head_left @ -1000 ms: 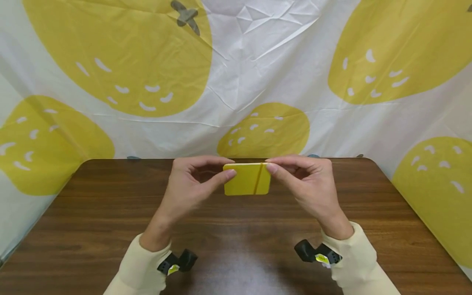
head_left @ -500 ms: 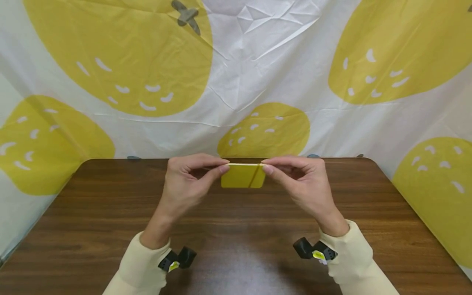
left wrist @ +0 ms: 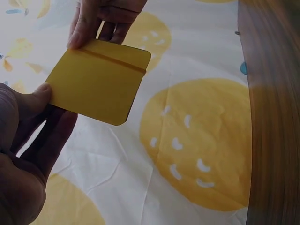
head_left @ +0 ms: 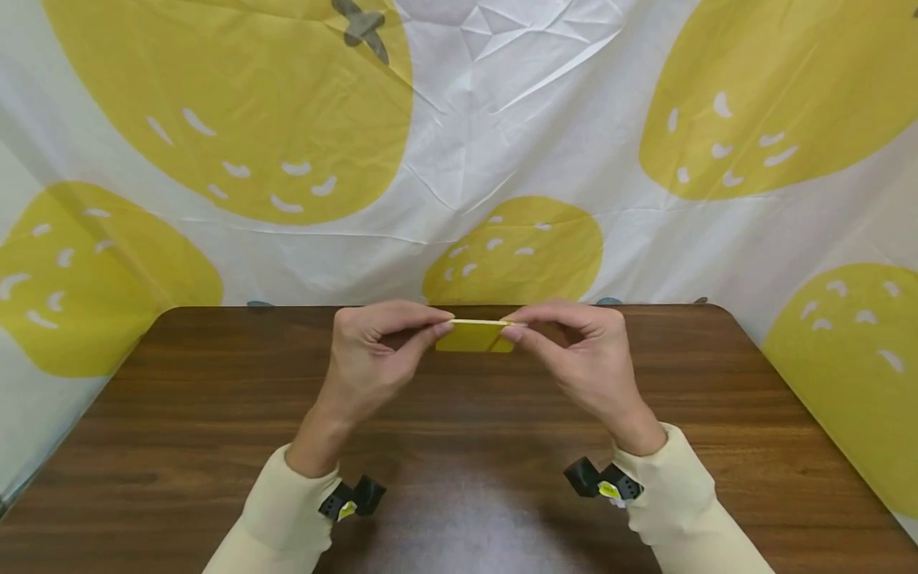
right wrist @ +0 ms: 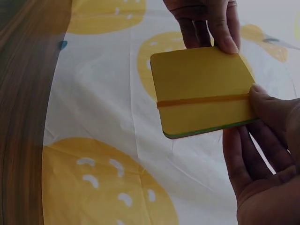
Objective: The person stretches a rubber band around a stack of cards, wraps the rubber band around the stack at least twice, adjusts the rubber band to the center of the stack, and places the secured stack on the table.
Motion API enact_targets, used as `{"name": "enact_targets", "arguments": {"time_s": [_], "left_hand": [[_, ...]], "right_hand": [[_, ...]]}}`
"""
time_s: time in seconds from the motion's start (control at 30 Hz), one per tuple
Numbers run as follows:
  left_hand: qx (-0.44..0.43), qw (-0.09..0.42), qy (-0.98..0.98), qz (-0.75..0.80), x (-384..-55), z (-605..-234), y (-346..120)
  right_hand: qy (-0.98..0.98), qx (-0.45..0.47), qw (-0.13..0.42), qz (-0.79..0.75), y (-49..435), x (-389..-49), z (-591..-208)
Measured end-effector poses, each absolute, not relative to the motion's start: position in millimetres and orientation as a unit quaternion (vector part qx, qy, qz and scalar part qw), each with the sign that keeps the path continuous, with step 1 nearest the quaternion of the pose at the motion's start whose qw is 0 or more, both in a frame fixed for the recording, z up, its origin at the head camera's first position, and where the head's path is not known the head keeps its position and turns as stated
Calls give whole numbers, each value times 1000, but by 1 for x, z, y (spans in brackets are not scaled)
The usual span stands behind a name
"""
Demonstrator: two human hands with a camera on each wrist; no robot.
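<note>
A small yellow notebook (head_left: 466, 338) with rounded corners and an elastic band is held up above the table. My left hand (head_left: 369, 359) pinches its upper left corner between thumb and fingers. At the upper right corner my right hand (head_left: 588, 359) pinches it the same way. Seen from the head, the notebook is tilted so that its thin pale top edge faces up and the cover looks narrow. The left wrist view shows the notebook (left wrist: 101, 84) closed, cover flat. Green and reddish edges show along one side of the notebook (right wrist: 206, 79) in the right wrist view.
A dark brown wooden table (head_left: 459, 446) spreads below both hands. Behind it hangs a white cloth (head_left: 516, 143) printed with large yellow fruit shapes, which also runs along both sides. Small black cameras (head_left: 351, 498) sit on the wrists over cream sleeves (head_left: 287, 510).
The notebook has tipped, its lower edge swinging up and away, so less cover shows from the head. The hands have drawn slightly closer together and still pinch it.
</note>
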State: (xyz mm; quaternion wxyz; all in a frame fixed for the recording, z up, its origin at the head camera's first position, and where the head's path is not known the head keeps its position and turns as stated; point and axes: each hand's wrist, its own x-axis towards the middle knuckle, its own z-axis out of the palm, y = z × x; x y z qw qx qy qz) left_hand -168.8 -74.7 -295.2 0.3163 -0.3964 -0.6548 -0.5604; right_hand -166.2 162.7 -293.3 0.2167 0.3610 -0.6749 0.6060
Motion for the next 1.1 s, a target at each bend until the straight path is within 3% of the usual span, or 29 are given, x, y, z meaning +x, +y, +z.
{"name": "enact_targets", "arguments": {"time_s": [0.67, 1.1], "left_hand": [[-413, 361, -645, -532, -169, -302, -67], [-409, 363, -658, -517, -171, -299, -68]], "right_hand": [[-669, 381, 293, 568, 150, -168, -305], [-688, 359, 262, 574, 152, -168, -301]]}}
